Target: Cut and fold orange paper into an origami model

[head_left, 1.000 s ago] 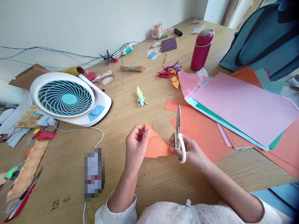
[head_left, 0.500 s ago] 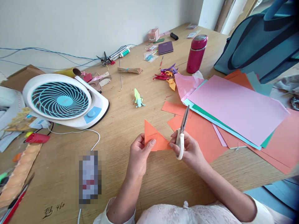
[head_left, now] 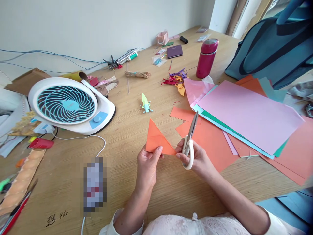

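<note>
Head view. Pale wall [head_left: 122,19] behind; wood-grain desk [head_left: 127,137] below, lit from the far right. Fan [head_left: 70,105] at left, its white cable [head_left: 105,147] trailing toward the near edge. Flask [head_left: 206,62] upright by the bag [head_left: 274,49], both beyond the paper, probably to leave elbow room.

Orange triangle [head_left: 156,140] raised over the near middle of the desk, point up and away. Left hand [head_left: 148,169] pinches its lower edge, thumb in front, other fingers mostly hidden behind: likely a grip that keeps the face open to view and the piece flat. Right hand [head_left: 200,160]: fingertips pinched at the triangle's right corner, seemingly to steady it from the other side. Same hand carries the scissors [head_left: 192,156], blades together and pointing away, clear of the paper; perhaps kept there to save putting them down.

Orange sheets [head_left: 212,143] lie just right, partly under a pink sheet [head_left: 249,114], within easy reach. Small green figure [head_left: 145,103] stands apart, beyond the triangle; bright folded pieces [head_left: 179,78] bunched farther off, maybe grouped to keep them out of the way.
</note>
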